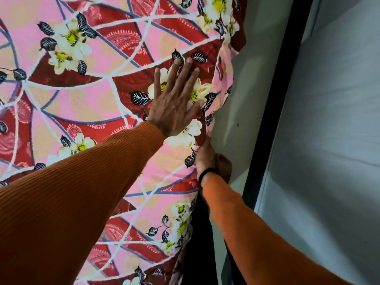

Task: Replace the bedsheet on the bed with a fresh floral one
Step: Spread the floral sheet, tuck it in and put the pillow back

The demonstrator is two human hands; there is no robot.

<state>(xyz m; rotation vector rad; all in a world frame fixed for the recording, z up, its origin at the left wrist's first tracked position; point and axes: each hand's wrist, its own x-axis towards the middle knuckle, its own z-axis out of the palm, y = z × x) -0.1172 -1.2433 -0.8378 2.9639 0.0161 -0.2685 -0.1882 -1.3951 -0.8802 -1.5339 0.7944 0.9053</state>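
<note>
The pink-and-red floral cotton bedsheet [92, 99] covers the bed. The left hand [176, 103] presses it with flat, spread fingers [157, 79]; the right hand [207, 155] reaches under its edge beside the grey wall [242, 99], fingers hidden.

I see the floral sheet [86, 103] covering the bed across the left and centre. My left hand [174, 103] lies flat on it near its right edge. Nearer, my right hand [207, 157] sits at that edge, between sheet and wall [242, 112]. Right of the wall runs a dark frame [273, 112].
</note>
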